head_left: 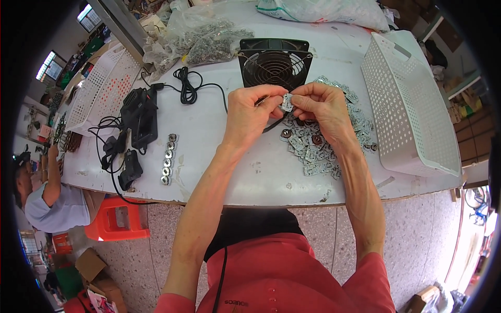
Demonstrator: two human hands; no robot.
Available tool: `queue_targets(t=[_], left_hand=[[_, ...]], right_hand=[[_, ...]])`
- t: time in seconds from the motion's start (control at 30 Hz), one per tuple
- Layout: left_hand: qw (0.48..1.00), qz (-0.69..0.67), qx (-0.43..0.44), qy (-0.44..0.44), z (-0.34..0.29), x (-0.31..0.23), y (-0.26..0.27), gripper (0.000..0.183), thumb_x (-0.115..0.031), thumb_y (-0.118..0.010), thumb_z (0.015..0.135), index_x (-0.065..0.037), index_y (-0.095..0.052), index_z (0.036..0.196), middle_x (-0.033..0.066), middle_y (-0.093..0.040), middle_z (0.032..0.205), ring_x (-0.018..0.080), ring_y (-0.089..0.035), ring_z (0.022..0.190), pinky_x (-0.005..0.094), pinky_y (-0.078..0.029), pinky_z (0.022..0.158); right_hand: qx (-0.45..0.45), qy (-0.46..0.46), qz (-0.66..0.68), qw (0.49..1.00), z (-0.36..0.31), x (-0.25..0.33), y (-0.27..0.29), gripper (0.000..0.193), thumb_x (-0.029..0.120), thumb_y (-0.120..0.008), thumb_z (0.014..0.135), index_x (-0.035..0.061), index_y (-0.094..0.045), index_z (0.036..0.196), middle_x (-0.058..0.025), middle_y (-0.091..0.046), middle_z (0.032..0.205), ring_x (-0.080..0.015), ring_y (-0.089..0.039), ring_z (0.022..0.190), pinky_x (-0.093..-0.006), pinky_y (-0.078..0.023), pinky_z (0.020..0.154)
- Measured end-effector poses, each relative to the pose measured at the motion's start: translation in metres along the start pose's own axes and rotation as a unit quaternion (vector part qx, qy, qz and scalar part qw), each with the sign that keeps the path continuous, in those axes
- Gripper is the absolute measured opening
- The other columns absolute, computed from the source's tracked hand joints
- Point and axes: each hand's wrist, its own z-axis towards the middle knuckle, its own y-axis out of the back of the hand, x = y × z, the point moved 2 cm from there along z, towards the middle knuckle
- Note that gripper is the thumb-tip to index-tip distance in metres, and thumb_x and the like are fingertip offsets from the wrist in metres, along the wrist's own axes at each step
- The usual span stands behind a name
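Both my hands meet over the white table (229, 172), just in front of a black square fan (275, 62). A small silvery metal piece (287, 101) is pinched between them: my left hand (250, 112) grips its left side and my right hand (321, 107) its right side. Under my right hand lies a heap of similar flat metal pieces (318, 151), a few with dark round centres.
A row of finished metal pieces (168, 158) lies at the left, beside a black power tool (140, 117) and coiled cable (187, 86). White perforated baskets stand at the right (412, 104) and far left (104, 88). Plastic bags of metal parts (201, 39) sit behind. Another person (49, 198) sits at left.
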Motion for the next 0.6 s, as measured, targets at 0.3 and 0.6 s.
queue_targets(t=[0.3, 0.6], left_hand=[[1.000, 0.006, -0.016, -0.015, 0.0006, 0.0047, -0.0015, 0.013, 0.003, -0.060, 0.077, 0.003, -0.067, 0.089, 0.0063, -0.064, 0.067, 0.0093, -0.059, 0.056, 0.0218, -0.050, 0.052], [1.000, 0.015, -0.022, 0.003, 0.0008, 0.0063, -0.0032, 0.014, 0.002, -0.060, 0.078, 0.002, -0.067, 0.090, 0.0046, -0.063, 0.065, 0.0083, -0.058, 0.058, 0.0211, -0.049, 0.056]], right_hand=[[0.005, -0.010, -0.004, 1.000, 0.0038, -0.0027, 0.0006, 0.011, 0.006, -0.066, 0.076, -0.0029, -0.064, 0.083, -0.0065, -0.063, 0.069, -0.0091, -0.058, 0.057, -0.0184, -0.047, 0.053], [0.003, -0.010, -0.011, 1.000, 0.0052, -0.0037, 0.0010, 0.011, 0.005, -0.065, 0.076, -0.0037, -0.064, 0.084, -0.0071, -0.063, 0.070, -0.0096, -0.059, 0.058, -0.0187, -0.048, 0.053]])
